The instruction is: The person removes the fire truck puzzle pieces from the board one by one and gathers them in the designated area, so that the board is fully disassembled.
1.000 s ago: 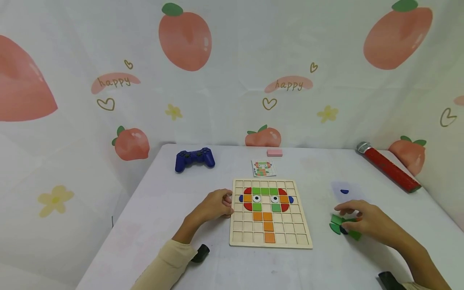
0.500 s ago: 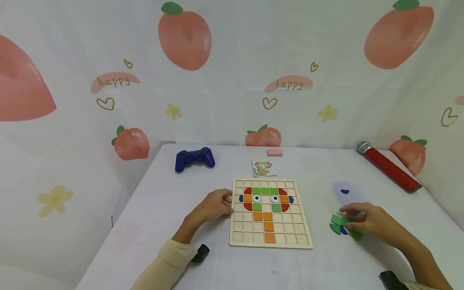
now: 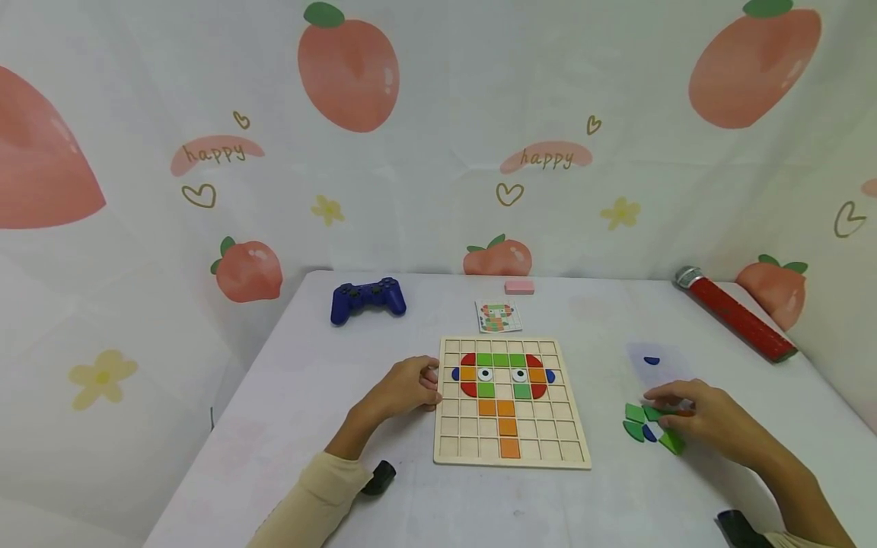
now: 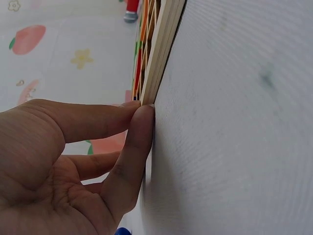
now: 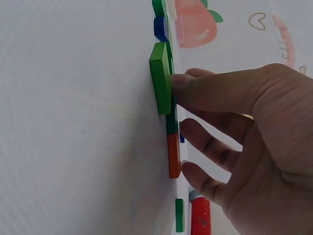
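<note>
My left hand (image 3: 406, 387) holds the left edge of a square wooden grid board (image 3: 548, 430). In the left wrist view, thumb and forefinger pinch the board's rim (image 4: 164, 44). Coloured tiles on the board form a face with eyes, above several orange squares. My right hand (image 3: 712, 417) hovers over a loose cluster, its fingers loosely bent. The cluster has a green square (image 3: 635, 412), a dark green quarter-round tile (image 3: 633, 431), a blue half-round tile (image 3: 648, 433) and a light green tile (image 3: 672, 442). In the right wrist view, the thumb meets this light green tile (image 5: 160, 81); an orange tile (image 5: 174, 154) lies near the fingers.
A pattern card (image 3: 499, 317) and a pink block (image 3: 519, 288) lie behind the board. A blue game controller (image 3: 368, 299) is at the back left. Another blue half-round tile (image 3: 652, 361) lies behind the cluster, and a red microphone (image 3: 736, 316) at the back right.
My right hand has shifted slightly right over the cluster, uncovering the blue half-round and light green tiles. The left hand has stayed at the board's edge.
</note>
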Action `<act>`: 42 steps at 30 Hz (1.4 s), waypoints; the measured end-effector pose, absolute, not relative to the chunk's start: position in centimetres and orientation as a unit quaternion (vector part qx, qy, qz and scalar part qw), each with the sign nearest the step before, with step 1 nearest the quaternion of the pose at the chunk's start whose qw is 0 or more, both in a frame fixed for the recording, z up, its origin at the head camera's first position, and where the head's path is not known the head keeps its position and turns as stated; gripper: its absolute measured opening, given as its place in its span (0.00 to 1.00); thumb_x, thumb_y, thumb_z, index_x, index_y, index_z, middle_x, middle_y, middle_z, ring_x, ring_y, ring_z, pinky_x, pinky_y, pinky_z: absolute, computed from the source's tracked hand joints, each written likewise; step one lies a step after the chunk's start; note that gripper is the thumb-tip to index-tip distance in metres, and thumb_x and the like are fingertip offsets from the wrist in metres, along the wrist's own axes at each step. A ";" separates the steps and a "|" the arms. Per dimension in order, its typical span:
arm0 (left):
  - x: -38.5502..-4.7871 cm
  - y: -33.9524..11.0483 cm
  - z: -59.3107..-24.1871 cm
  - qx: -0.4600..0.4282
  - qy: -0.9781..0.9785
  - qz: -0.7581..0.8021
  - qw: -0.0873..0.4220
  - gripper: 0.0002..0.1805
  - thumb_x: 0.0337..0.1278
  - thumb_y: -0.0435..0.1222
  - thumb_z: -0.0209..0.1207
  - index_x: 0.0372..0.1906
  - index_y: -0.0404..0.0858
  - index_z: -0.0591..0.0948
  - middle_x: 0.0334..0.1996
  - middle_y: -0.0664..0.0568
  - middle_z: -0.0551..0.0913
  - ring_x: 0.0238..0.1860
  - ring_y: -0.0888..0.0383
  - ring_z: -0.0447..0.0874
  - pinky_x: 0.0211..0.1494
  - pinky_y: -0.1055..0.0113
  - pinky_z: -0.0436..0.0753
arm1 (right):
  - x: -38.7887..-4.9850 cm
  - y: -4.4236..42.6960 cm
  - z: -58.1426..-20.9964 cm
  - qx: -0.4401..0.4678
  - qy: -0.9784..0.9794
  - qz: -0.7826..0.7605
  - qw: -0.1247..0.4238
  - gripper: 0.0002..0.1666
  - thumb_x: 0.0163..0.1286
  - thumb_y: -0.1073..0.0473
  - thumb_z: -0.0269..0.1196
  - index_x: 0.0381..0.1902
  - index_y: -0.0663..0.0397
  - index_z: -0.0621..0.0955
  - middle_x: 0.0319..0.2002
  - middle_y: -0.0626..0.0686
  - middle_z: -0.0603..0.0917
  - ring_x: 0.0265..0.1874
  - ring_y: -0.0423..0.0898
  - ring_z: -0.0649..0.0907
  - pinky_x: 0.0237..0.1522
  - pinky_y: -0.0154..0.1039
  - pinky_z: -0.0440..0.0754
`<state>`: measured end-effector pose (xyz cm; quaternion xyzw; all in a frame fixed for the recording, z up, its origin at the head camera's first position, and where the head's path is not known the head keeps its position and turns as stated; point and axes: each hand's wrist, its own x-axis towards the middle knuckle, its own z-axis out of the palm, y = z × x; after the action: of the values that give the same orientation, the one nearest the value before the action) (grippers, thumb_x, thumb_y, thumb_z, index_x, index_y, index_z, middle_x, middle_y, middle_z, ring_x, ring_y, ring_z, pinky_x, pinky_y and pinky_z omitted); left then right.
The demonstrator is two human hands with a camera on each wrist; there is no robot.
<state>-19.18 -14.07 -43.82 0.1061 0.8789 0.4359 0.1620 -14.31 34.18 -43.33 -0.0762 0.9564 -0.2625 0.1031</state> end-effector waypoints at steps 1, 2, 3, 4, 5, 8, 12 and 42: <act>-19.2 -14.1 -43.8 0.106 0.879 0.435 0.162 0.33 0.58 0.28 0.72 0.69 0.26 0.76 0.41 0.49 0.81 0.39 0.57 0.81 0.43 0.66 0.86 | -14.3 34.2 -43.3 -0.075 0.956 -0.263 0.103 0.22 0.65 0.61 0.73 0.57 0.58 0.87 0.50 0.56 0.89 0.52 0.57 0.82 0.50 0.61 0.87; -19.2 -14.1 -43.8 0.106 0.879 0.436 0.162 0.33 0.58 0.28 0.72 0.69 0.26 0.76 0.41 0.49 0.81 0.39 0.57 0.81 0.43 0.66 0.86 | -14.3 34.2 -43.3 -0.074 0.957 -0.262 0.102 0.22 0.65 0.61 0.73 0.57 0.58 0.87 0.50 0.56 0.89 0.52 0.57 0.82 0.50 0.61 0.87; -19.2 -14.1 -43.8 0.106 0.880 0.434 0.161 0.33 0.58 0.28 0.72 0.69 0.26 0.76 0.41 0.49 0.81 0.40 0.57 0.81 0.44 0.67 0.86 | -14.3 34.2 -43.3 -0.072 0.957 -0.263 0.102 0.23 0.65 0.60 0.73 0.58 0.58 0.87 0.50 0.56 0.89 0.52 0.57 0.82 0.50 0.61 0.87; -19.2 -14.1 -43.7 0.106 0.880 0.434 0.162 0.33 0.58 0.28 0.72 0.69 0.26 0.75 0.42 0.49 0.81 0.40 0.57 0.81 0.43 0.67 0.86 | -14.3 34.2 -43.3 -0.071 0.957 -0.264 0.101 0.23 0.65 0.60 0.74 0.58 0.58 0.87 0.50 0.56 0.89 0.52 0.57 0.82 0.50 0.61 0.87; -19.2 -14.1 -43.7 0.105 0.880 0.434 0.163 0.34 0.58 0.28 0.72 0.69 0.26 0.75 0.42 0.49 0.82 0.40 0.57 0.81 0.44 0.67 0.87 | -14.2 34.1 -43.3 -0.071 0.957 -0.265 0.099 0.23 0.65 0.59 0.74 0.58 0.58 0.87 0.50 0.56 0.89 0.52 0.57 0.82 0.50 0.61 0.87; -19.2 -14.1 -43.7 0.101 0.876 0.441 0.165 0.34 0.58 0.27 0.72 0.69 0.26 0.75 0.42 0.48 0.82 0.40 0.57 0.81 0.43 0.67 0.87 | -14.0 33.9 -43.4 -0.078 0.954 -0.274 0.089 0.24 0.64 0.59 0.75 0.58 0.57 0.87 0.51 0.56 0.88 0.52 0.57 0.82 0.49 0.60 0.87; -19.2 -14.1 -43.8 0.098 0.873 0.447 0.168 0.34 0.58 0.27 0.72 0.69 0.26 0.75 0.42 0.48 0.81 0.40 0.56 0.81 0.42 0.67 0.87 | -13.7 33.5 -43.4 -0.099 0.950 -0.285 0.080 0.22 0.64 0.60 0.75 0.56 0.55 0.88 0.53 0.56 0.87 0.55 0.59 0.81 0.50 0.60 0.87; -19.2 -14.2 -43.8 0.108 0.868 0.455 0.167 0.33 0.57 0.26 0.72 0.68 0.25 0.75 0.42 0.48 0.80 0.38 0.57 0.81 0.41 0.67 0.87 | -14.1 31.6 -43.3 -0.128 0.956 -0.251 0.084 0.20 0.63 0.59 0.77 0.54 0.53 0.89 0.49 0.50 0.88 0.52 0.52 0.80 0.53 0.56 0.84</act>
<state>-19.21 -14.17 -43.75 0.1079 0.8678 0.4552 0.1674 -14.06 31.55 -43.26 -0.1279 0.9559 -0.2507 0.0836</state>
